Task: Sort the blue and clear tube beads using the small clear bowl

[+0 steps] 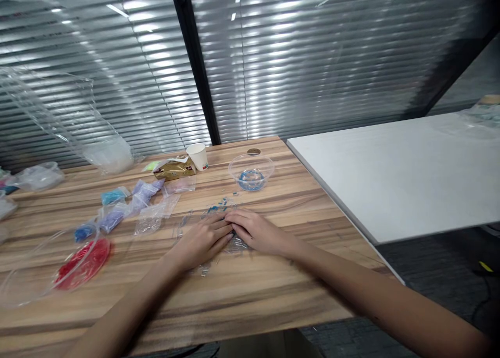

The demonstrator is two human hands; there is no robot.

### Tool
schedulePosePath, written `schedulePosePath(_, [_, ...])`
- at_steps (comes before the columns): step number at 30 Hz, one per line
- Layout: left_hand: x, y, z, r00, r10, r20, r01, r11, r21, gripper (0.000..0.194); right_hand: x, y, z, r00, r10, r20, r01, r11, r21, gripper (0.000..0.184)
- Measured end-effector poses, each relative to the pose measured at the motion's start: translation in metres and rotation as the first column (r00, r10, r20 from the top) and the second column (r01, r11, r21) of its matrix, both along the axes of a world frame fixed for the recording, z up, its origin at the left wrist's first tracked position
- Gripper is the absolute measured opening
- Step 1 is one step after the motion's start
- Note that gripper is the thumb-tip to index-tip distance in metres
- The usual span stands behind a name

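My left hand (206, 238) and my right hand (255, 232) meet at the fingertips, low over a spread of small clear tube beads (236, 245) on the wooden table. The fingers of both hands are stretched out and lean over the beads, so part of the spread is hidden beneath them. Just beyond the fingertips lie loose blue tube beads (217, 208). Farther back stands a clear round bowl (252, 180) with blue beads in its bottom. To the left of my left hand rests a small clear bag (150, 220).
Bags of purple beads (144, 194), a gold packet (174, 169) and a white paper cup (198, 156) stand at the back left. A tilted clear bowl with red beads (84, 264) is at the left. A white table (406, 175) adjoins at the right.
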State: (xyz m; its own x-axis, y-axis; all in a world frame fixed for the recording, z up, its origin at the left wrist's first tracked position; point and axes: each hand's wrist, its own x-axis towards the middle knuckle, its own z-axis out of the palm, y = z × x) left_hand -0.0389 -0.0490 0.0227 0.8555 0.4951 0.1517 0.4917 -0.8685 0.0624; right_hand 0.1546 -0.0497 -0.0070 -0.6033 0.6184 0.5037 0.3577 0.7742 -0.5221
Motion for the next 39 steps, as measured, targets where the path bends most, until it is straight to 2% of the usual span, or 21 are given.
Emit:
schedulePosePath(18, [-0.0011,-0.0004,-0.0024,1.000,0.006,0.007,-0.006,1.000,-0.015,0.028,0.0004,-0.0017,0.0043,0.999,-0.007,0.033,0.007,1.000,0.008,0.024])
schedulePosePath(39, [-0.0013,-0.0001,-0.0026,1.000,0.012,0.011,-0.012,1.000,-0.026,0.027,0.0006,-0.0021,0.0007,0.997,-0.013,0.071,0.011,0.999,0.036,0.025])
